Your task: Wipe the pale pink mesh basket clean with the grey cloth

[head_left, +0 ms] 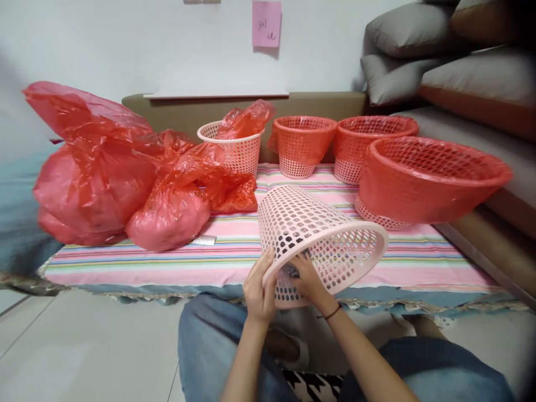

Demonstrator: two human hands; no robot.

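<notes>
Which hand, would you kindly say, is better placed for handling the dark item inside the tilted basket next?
Probably the right hand: it reaches through the mouth of the pale pink basket to the dark item, while the left hand grips the rim.

Bench (326, 104) covered with striped cloth (167, 273). At left, 2 full red bags (170, 218) set close together, white slip (205, 240) laid beside smaller 1. Crumpled red plastic (234, 192) spread next to them. Farther back, 1 pale basket (248, 157) placed. At right, 3 baskets (295, 145) stood, lined in red.
</notes>
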